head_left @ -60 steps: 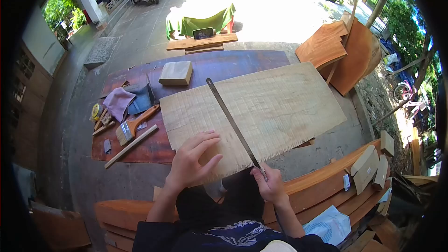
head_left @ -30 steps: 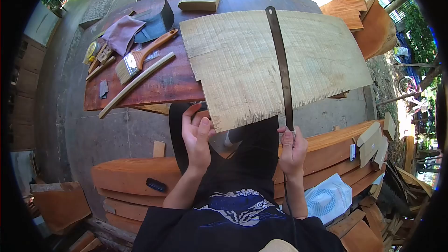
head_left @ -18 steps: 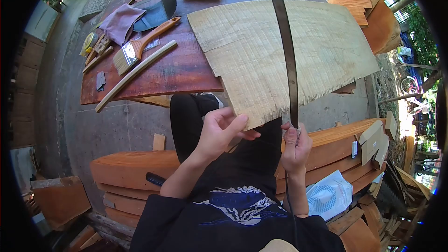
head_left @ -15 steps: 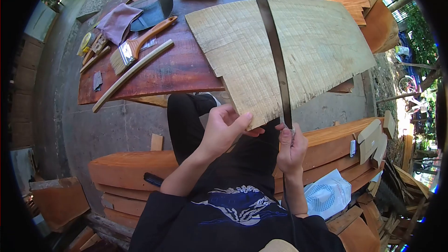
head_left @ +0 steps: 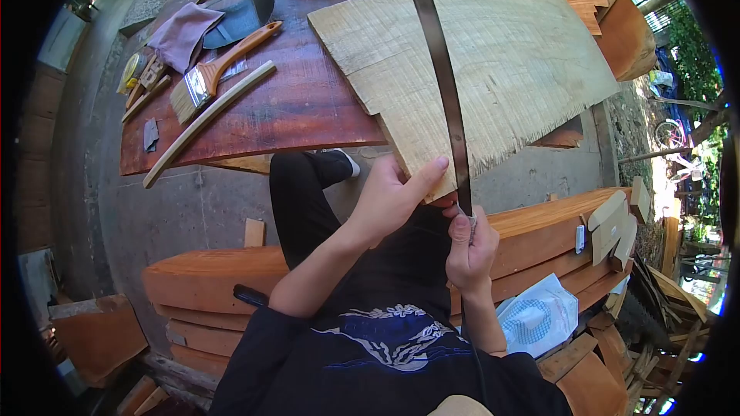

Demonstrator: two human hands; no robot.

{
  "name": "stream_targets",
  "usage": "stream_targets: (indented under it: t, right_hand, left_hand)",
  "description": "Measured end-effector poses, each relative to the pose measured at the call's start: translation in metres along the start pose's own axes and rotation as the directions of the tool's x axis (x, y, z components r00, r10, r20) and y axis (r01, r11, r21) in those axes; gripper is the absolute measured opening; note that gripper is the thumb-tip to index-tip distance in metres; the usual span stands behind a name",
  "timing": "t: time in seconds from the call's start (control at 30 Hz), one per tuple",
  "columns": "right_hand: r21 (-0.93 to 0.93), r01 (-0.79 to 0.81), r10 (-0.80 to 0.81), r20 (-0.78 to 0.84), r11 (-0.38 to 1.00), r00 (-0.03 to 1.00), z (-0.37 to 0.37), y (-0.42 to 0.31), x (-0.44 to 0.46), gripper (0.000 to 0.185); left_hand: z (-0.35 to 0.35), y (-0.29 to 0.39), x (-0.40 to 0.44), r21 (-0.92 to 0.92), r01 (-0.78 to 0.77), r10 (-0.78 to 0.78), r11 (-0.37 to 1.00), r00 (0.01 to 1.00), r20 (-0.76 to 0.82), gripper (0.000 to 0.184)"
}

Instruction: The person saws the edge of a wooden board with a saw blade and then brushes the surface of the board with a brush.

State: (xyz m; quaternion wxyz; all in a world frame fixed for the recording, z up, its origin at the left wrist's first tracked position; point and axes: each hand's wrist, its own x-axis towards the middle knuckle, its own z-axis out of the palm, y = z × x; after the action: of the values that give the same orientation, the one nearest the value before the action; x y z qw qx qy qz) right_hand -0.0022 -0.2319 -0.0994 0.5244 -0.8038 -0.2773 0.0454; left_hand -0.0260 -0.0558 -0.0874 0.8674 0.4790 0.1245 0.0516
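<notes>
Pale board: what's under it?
The reddish tabletop shows past the pale board's left side, apparently with a corner at near right. The left hand tucks fingers under its near end. Anything else beneath is covered.

From my remote seat, I see my left hand (head_left: 393,194) in a pinch, its thumb (head_left: 428,175) stretched out on top and its other fingertips mostly hidden beneath. The left forearm (head_left: 327,254) slants inward from a bent elbow. My right hand (head_left: 472,253) is clenched in a fist just beside it, slightly lower, thumb uppermost, with the right forearm (head_left: 482,320) almost upright behind a nearly straight wrist.
</notes>
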Motion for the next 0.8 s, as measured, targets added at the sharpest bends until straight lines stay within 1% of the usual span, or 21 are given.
stream_targets:
  t: [0.23,0.3,0.4,0.5,0.6,0.73,0.8]
  right_hand:
    - [-0.027,-0.004,0.003,-0.033,1.000,0.999,-0.002,-0.001,0.003,0.022]
    - [-0.001,-0.003,0.003,-0.041,1.000,0.999,0.000,0.000,0.001,0.022]
    - [-0.018,-0.003,0.003,-0.034,1.000,0.999,0.001,0.000,-0.001,0.022]
    - [-0.031,0.011,-0.012,-0.040,0.999,0.999,0.002,-0.001,0.001,0.021]
    - [-0.041,-0.012,0.011,-0.028,0.999,1.000,0.000,-0.001,0.000,0.022]
    - [-0.028,-0.020,0.018,-0.059,0.999,0.998,0.002,0.002,-0.002,0.022]
    - [-0.028,-0.054,0.053,-0.052,0.998,0.997,0.000,0.005,-0.003,0.022]
  left_hand:
    - [0.004,-0.002,0.007,-0.019,-0.025,0.025,1.000,1.000,-0.009,0.032]
    - [0.004,-0.002,0.009,-0.011,-0.023,0.023,1.000,1.000,-0.006,0.032]
    - [0.001,-0.010,0.014,0.061,-0.076,0.074,0.995,0.997,0.027,0.037]
    - [-0.003,0.001,0.010,0.134,0.004,-0.016,0.991,0.996,0.084,0.038]
    - [-0.007,0.000,0.008,0.139,-0.008,0.005,0.990,1.000,0.025,0.039]
    - [-0.011,-0.004,0.011,0.103,-0.031,0.023,0.994,0.997,0.076,0.038]
    - [-0.012,-0.005,0.012,0.081,-0.042,0.035,0.996,0.995,0.095,0.037]
